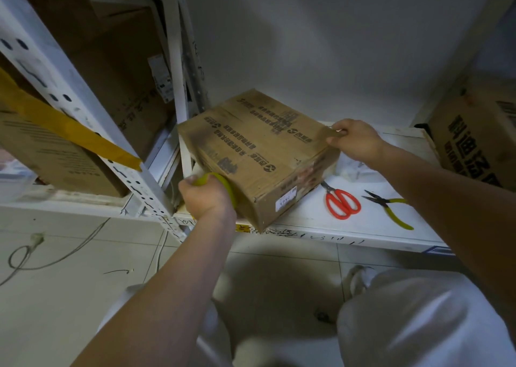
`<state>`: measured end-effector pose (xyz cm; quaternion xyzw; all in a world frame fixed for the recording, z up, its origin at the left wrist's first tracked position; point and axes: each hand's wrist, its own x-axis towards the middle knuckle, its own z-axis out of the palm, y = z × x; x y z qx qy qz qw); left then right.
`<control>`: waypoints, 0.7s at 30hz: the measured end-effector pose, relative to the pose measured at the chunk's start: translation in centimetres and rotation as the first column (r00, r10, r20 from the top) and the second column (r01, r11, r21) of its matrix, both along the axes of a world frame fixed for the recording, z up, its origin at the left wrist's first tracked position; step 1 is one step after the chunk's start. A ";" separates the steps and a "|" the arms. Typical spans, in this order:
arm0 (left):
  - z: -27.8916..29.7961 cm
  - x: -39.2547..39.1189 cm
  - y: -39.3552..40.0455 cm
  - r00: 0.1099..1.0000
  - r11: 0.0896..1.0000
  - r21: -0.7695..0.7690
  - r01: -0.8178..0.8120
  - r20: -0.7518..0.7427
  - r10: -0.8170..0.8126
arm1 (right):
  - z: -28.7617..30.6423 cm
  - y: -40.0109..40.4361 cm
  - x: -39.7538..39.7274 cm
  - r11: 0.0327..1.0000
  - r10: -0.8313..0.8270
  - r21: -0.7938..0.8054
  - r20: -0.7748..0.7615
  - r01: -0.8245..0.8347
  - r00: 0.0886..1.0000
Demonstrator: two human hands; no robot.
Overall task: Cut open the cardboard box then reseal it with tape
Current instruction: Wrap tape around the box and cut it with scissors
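A brown cardboard box (259,148) with black print sits on the white shelf (363,227), its near corner hanging over the shelf's front edge. My left hand (206,196) grips a yellow-green tape roll (223,185) against the box's near left side. A strip of clear tape runs from the roll across the box top. My right hand (354,140) pinches the tape's end at the box's far right corner.
Red-handled scissors (342,202) and yellow-handled pliers (391,207) lie on the shelf right of the box. Another printed carton (474,143) stands at far right. A metal rack post (83,109) with stored cartons is at left. Cables (42,252) lie on the tiled floor.
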<state>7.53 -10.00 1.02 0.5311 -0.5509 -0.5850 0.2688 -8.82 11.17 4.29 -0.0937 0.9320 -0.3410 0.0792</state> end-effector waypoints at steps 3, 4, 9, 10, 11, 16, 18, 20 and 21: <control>0.4 -0.6 -0.7 0.998 0.997 0.048 -0.056 -0.031 0.057 | 0.6 0.5 0.9 0.994 -0.081 0.070 -0.091 0.087 0.993; 0.4 -0.8 -1.0 0.999 0.999 0.031 -0.022 -0.028 0.023 | 0.7 0.6 1.3 0.990 -0.089 0.098 -0.104 0.099 0.991; 0.5 -1.4 -2.4 0.999 0.999 0.008 0.040 -0.017 -0.039 | 0.3 0.7 3.3 0.988 -0.083 0.124 -0.046 0.089 0.995; 0.5 -1.4 -2.7 0.999 0.999 0.020 0.042 -0.020 -0.042 | 0.0 0.5 3.8 0.992 -0.060 0.115 -0.011 0.061 0.998; 0.4 -1.3 -3.0 0.999 0.999 0.029 0.046 -0.017 -0.046 | -0.4 0.3 4.3 0.992 -0.033 0.121 0.019 0.031 0.999; -0.7 -0.2 -4.0 0.991 0.993 -0.031 0.118 0.065 -0.116 | -2.3 -0.9 5.6 0.934 0.086 0.340 0.074 -0.107 0.994; -1.0 0.2 -4.1 0.993 0.993 -0.051 0.106 0.065 -0.102 | -2.1 -1.2 5.6 0.914 0.097 0.390 0.057 -0.111 0.994; -0.9 0.6 -4.1 0.995 0.992 -0.091 0.089 0.053 -0.085 | -1.9 -1.6 5.6 0.890 0.104 0.441 0.045 -0.113 0.994; -0.7 0.7 -4.1 0.996 0.990 -0.116 0.084 0.044 -0.079 | -1.7 -1.8 5.6 0.878 0.109 0.466 0.031 -0.110 0.994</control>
